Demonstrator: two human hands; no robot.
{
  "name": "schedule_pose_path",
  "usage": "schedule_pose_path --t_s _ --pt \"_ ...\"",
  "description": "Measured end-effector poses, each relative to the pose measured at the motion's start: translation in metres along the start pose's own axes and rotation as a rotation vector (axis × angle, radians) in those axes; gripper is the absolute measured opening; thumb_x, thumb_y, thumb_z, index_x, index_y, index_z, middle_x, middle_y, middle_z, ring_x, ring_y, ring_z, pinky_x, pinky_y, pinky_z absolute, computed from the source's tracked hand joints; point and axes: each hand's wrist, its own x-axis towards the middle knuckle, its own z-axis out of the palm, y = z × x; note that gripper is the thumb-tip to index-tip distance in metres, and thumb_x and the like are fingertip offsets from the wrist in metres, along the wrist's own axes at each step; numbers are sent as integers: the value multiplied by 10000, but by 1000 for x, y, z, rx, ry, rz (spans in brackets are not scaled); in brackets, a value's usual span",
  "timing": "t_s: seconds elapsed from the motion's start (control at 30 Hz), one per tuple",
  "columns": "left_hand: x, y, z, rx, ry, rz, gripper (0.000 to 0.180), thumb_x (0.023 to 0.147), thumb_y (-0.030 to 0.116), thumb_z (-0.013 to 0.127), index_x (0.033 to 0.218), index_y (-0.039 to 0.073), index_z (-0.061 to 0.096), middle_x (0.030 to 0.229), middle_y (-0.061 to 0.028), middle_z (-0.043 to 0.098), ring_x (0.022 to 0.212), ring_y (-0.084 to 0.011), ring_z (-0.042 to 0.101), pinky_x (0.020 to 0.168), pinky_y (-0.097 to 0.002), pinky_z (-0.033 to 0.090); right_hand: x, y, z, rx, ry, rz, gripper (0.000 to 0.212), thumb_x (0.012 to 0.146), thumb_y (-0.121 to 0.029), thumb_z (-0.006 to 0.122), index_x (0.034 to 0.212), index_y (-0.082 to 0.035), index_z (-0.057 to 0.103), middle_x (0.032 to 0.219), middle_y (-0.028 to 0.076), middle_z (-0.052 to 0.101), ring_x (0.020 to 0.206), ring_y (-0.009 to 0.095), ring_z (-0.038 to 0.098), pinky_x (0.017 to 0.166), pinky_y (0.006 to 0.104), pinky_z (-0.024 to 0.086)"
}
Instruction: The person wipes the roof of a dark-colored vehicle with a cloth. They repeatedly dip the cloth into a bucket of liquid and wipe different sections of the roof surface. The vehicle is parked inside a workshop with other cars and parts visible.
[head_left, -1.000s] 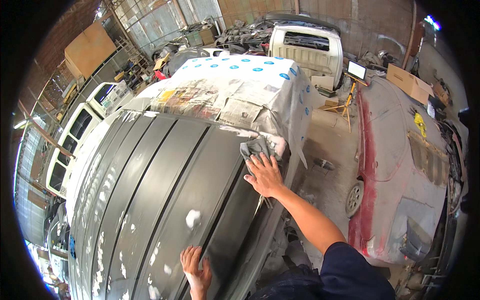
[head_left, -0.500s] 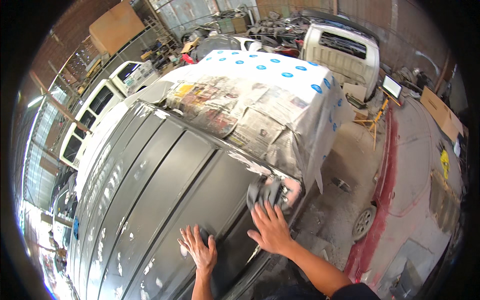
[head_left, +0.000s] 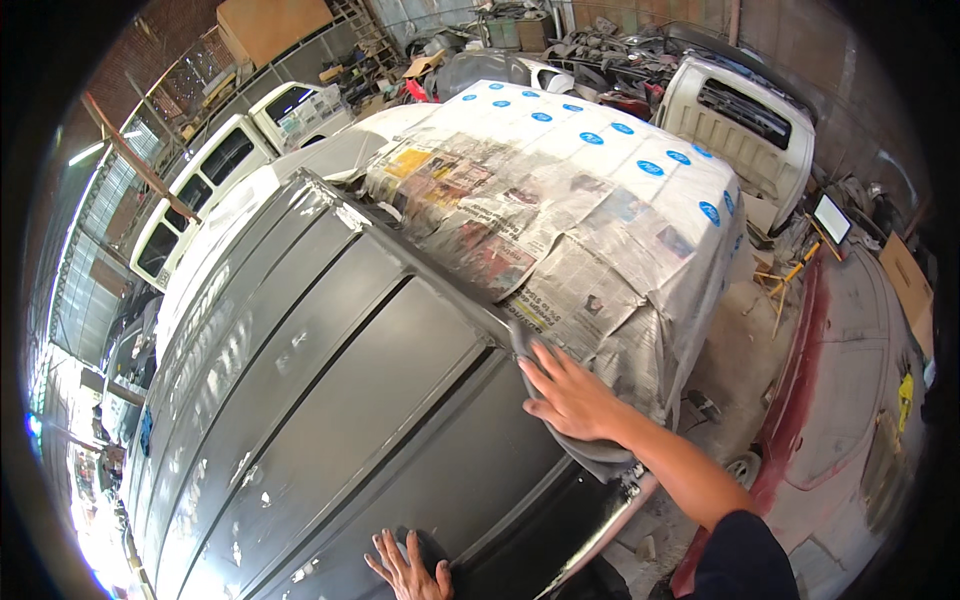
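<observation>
My right hand lies flat with fingers stretched out, pressing on a dark grey cloth at the front edge of the vehicle roof. The cloth bunches below the palm and runs along the edge beside the fingertips. The ribbed roof is matt dark grey, with pale patches scattered over it. Nearer to me, my left hand rests on the roof, fingers spread and holding nothing; its wrist is cut off by the lower edge. Newspaper covers the area just beyond the roof edge.
White sheeting with blue ovals covers the vehicle beyond the newspaper. At right are a red and grey car body and a work light on a yellow stand. A white cab, a white van and heaped parts stand behind.
My right hand has moved forward along the roof edge, and the dark cloth under it has changed from a crumpled bundle to a longer spread. The whole view has shifted; my left hand appears lower.
</observation>
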Motion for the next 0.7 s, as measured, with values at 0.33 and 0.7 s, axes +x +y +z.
schedule_pose_path --t_s 0.33,0.7 --pt "4 -4 -3 7 -69 -54 720 971 493 531 1560 96 410 1643 -337 208 1522 -560 152 1179 -755 70 360 -3 10 148 -29 -103 862 1061 -641 310 1610 18 217 1677 312 133 1502 555 228 1237 556 281" --pt "2 -9 1 -38 -125 -65 793 913 461 631 1567 72 410 1626 -371 230 1503 -593 186 1171 -777 60 558 -15 22 125 -12 -113 746 1056 -592 402 1616 -112 288 1684 272 158 1441 516 390 1185 516 372"
